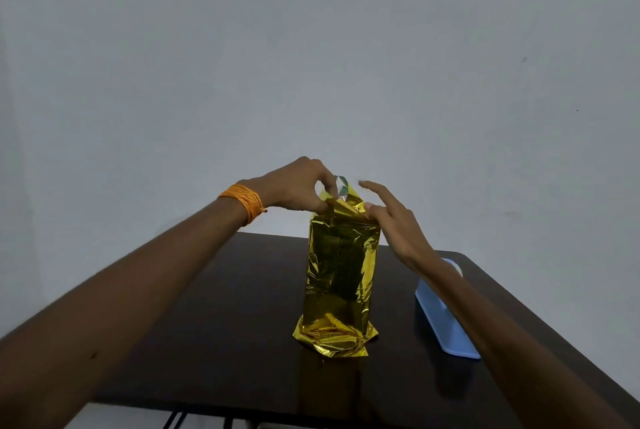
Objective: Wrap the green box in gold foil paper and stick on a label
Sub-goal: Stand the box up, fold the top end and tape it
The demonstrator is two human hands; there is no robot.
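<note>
A tall box wrapped in gold foil paper stands upright in the middle of the dark table. The green box itself is hidden under the foil; foil flares out crumpled at its base. My left hand, with an orange thread band on the wrist, pinches the loose foil flap at the top of the box. My right hand rests its thumb against the top right corner of the foil, its fingers straight and spread above. No label is in sight.
A light blue tray lies on the table to the right of the box, partly under my right forearm. A plain grey wall stands behind the table. Table legs show below the front edge.
</note>
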